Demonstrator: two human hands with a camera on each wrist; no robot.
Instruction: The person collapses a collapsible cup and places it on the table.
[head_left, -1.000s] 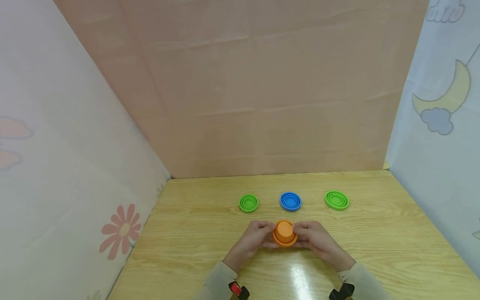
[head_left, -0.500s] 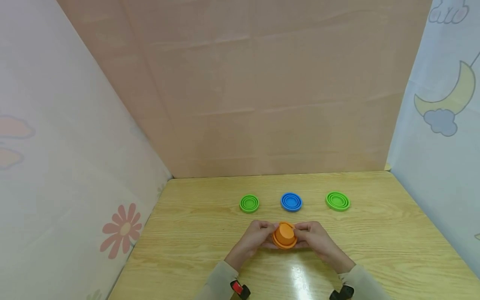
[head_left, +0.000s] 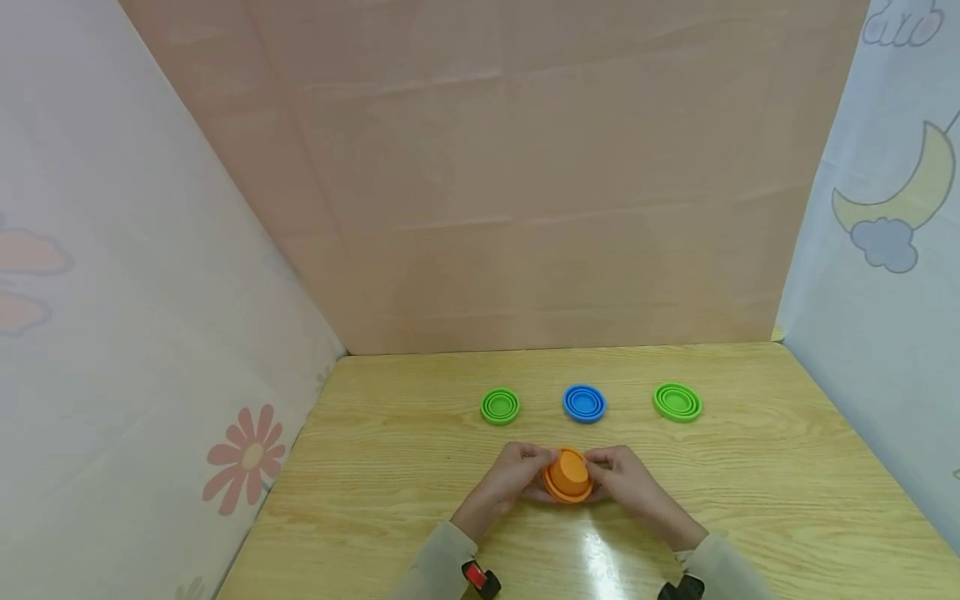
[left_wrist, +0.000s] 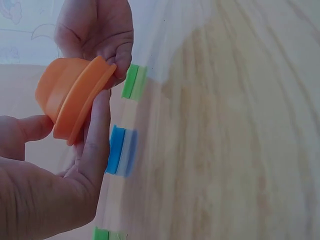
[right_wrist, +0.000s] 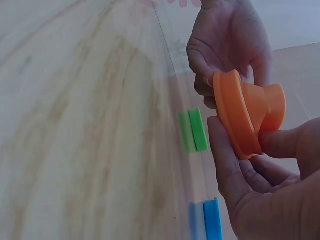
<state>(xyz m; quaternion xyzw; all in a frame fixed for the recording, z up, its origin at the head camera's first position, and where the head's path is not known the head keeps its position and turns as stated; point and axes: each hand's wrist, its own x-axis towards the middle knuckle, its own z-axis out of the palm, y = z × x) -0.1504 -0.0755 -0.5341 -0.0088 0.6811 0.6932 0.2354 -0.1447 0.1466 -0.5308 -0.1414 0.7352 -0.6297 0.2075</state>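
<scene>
An orange collapsible cup [head_left: 570, 473] is held between both hands above the front of the table, its narrow base pointing up and its wide rim below. My left hand [head_left: 513, 473] pinches the left side, thumb on the wall and fingers under the rim. From the other side my right hand [head_left: 624, 478] pinches it the same way. The wrist views show the cup [left_wrist: 75, 97] with its stepped wall partly drawn out, and in the right wrist view the cup [right_wrist: 245, 112] looks uneven, one side bulging. The inside of the cup is hidden.
Behind the hands, a flat green collapsed cup [head_left: 499, 406], a blue one [head_left: 584, 403] and another green one [head_left: 677, 402] lie in a row on the wooden table [head_left: 397, 442]. A brown backboard [head_left: 495, 208] and printed side walls enclose the table.
The orange cup has tilted and shifted slightly toward the person, with its base leaning more to the right. Both hands keep their hold; the flat cups stay put on the table.
</scene>
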